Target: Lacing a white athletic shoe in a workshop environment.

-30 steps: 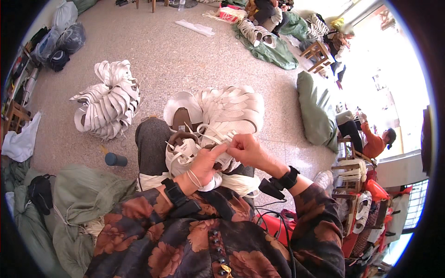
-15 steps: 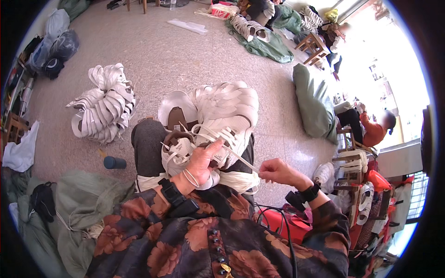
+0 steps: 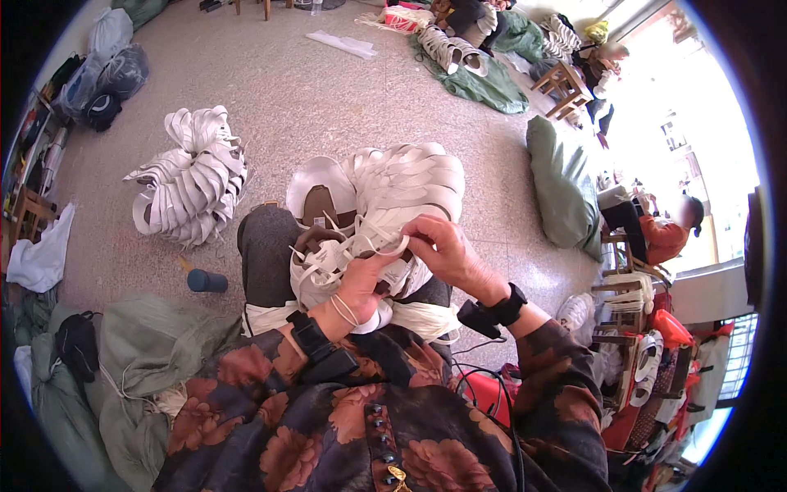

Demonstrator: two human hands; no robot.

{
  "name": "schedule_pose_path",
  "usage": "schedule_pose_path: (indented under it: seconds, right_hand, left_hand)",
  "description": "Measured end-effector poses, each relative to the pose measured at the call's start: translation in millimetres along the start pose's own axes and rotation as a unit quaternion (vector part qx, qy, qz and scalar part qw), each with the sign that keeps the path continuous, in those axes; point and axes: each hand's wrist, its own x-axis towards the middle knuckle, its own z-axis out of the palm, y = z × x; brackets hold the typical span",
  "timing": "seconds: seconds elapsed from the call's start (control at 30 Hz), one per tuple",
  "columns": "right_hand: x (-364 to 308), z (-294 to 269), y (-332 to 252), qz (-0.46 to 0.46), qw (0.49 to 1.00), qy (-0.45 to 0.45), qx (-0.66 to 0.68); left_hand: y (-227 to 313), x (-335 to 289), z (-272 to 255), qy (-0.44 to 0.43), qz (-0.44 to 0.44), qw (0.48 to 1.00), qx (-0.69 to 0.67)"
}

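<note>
On my lap lie white shoe uppers, one with a brown lining and loose laces, and my left hand [image 3: 361, 287] is closed around the edge of a white shoe upper [image 3: 316, 275]. My right hand [image 3: 447, 252] pinches a white shoelace [image 3: 399, 246] close to the upper's eyelets, just above my left fingertips. Beyond both hands rests a nested stack of white uppers [image 3: 410, 184] across my knees. A bundle of cream laces [image 3: 426, 321] lies over my thigh below the right hand. My fingers partly hide the eyelets.
Another pile of white uppers [image 3: 197, 180] stands on the floor at left, with a dark bottle [image 3: 206, 281] nearer me. Green sacks [image 3: 566, 184] lie at right and a green cloth [image 3: 156, 344] at lower left. A co-worker in orange [image 3: 660, 239] sits at far right.
My right hand has moved left and inward from out at the right, where it held the lace stretched, to beside my left hand. The left hand keeps its hold on the upper.
</note>
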Motion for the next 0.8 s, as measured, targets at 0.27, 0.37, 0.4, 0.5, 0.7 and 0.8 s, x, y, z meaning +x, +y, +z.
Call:
schedule_pose_path:
  seconds: [0.27, 0.37, 0.4, 0.5, 0.7, 0.8]
  right_hand:
    - [9.2, -5.0, -6.7, -0.092, 0.988, -0.056, -0.107]
    - [25.9, -14.7, -10.7, -0.123, 0.97, -0.147, -0.152]
    - [34.3, -15.4, -15.8, -0.093, 0.945, -0.224, -0.22]
    - [42.3, -10.5, -21.9, -0.056, 0.907, -0.298, -0.293]
    - [26.0, -6.8, -11.9, -0.086, 0.968, -0.156, -0.177]
    - [19.5, -4.3, -4.3, -0.102, 0.964, -0.158, -0.188]
  left_hand:
    - [-0.9, -2.6, 2.6, 0.067, 0.003, 0.997, 0.033]
    - [-3.7, -6.2, 4.8, 0.057, 0.038, 0.995, 0.07]
    - [-5.1, -4.6, 1.9, 0.055, 0.039, 0.995, 0.071]
    - [-4.7, -1.8, -3.7, 0.021, 0.032, 0.995, 0.087]
    - [2.1, -9.4, 1.8, 0.032, 0.018, 0.998, 0.057]
    - [-3.6, 4.4, -17.7, -0.011, 0.005, 0.999, 0.043]
